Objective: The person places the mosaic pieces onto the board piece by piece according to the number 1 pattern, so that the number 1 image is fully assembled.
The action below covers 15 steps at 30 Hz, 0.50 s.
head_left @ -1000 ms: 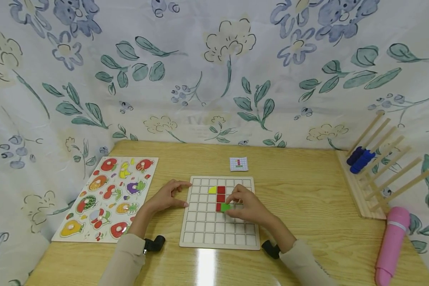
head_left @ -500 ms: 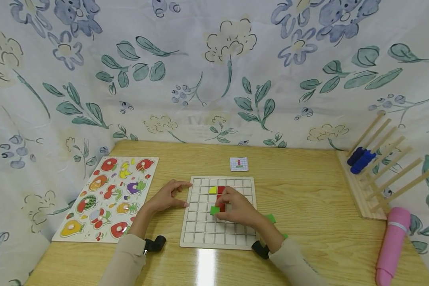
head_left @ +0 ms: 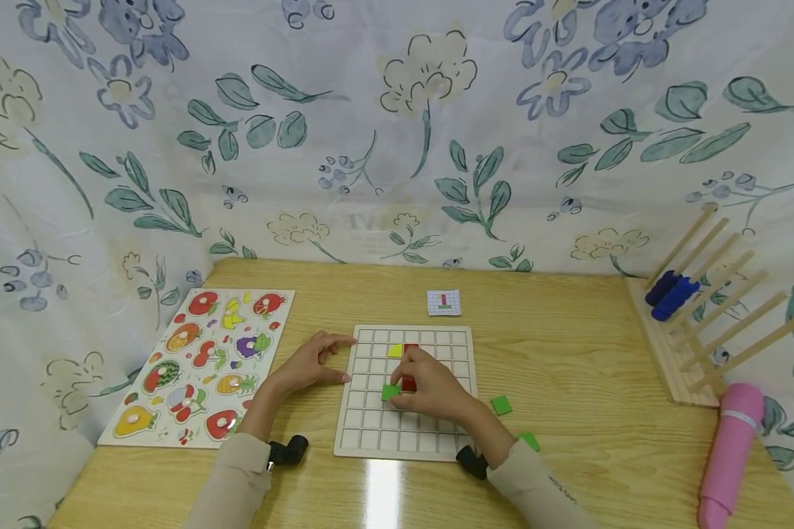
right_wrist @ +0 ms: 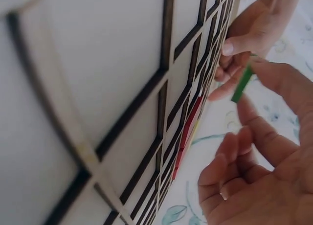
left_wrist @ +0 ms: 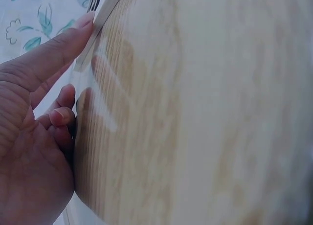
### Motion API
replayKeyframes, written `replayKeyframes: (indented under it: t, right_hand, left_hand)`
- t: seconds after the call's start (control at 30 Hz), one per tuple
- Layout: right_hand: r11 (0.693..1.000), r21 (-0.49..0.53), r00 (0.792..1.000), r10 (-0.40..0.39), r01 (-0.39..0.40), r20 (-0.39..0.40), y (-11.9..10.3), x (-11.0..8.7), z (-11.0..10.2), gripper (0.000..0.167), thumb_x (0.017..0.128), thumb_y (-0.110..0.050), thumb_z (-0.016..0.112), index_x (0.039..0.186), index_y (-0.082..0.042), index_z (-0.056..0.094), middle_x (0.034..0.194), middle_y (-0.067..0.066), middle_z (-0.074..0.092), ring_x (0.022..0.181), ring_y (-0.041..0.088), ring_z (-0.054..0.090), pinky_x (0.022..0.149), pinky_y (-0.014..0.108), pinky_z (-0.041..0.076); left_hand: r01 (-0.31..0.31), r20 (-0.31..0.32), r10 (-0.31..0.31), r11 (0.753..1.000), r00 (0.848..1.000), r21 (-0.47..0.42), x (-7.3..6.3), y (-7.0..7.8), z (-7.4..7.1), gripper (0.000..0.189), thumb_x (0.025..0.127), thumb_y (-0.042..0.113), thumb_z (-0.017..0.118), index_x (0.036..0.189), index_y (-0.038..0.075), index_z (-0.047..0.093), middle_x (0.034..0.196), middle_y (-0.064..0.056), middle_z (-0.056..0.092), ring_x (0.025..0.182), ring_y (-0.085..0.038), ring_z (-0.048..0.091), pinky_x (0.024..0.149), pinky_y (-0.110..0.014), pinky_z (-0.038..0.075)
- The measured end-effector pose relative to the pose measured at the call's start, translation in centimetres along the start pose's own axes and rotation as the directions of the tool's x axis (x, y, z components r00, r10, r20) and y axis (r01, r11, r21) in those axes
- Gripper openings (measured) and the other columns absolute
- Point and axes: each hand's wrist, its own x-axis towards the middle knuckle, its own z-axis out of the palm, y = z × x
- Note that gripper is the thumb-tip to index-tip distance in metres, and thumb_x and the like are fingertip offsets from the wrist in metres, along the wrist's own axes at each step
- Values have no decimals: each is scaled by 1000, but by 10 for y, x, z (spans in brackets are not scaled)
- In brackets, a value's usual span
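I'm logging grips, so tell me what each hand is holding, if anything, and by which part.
The right hand pinches a green tile by its opposite edges. The left hand holds nothing, only touching the edge of the grid board.

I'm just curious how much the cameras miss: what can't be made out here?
Head view: part of the red tiles, behind the right hand.
Head view: fine details of the card, too small.
Head view: part of a green tile, covered by the right sleeve.
Right wrist view: the near part of the board, cut off by the picture's left edge.
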Motion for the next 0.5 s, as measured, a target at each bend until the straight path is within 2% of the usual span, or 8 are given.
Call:
replayKeyframes:
  t: [0.2, 0.5]
  right_hand:
    - [983, -182, 1000, -5, 10, 30, 1, 0, 4, 22, 82, -27, 82, 92, -9, 73, 93, -3, 47, 82, 10, 43, 73, 24, 40]
    - [943, -326, 998, -53, 59, 29, 0, 0, 6, 23, 82, -31, 82, 93, -12, 75, 94, -7, 47, 85, 9, 43, 74, 23, 41]
  left_hand:
    - [-4, -2, 4, 1000, 1000, -5, 2, -4, 0, 60, 80, 0, 79, 135, -4, 56, 103, -23, 44, 86, -28, 35, 71, -30, 30]
    - [-4, -10, 4, 1000, 1000, 11, 13, -38, 3, 63, 79, 5, 82, 137, 2, 57, 105, -18, 44, 88, -24, 34, 70, -29, 30]
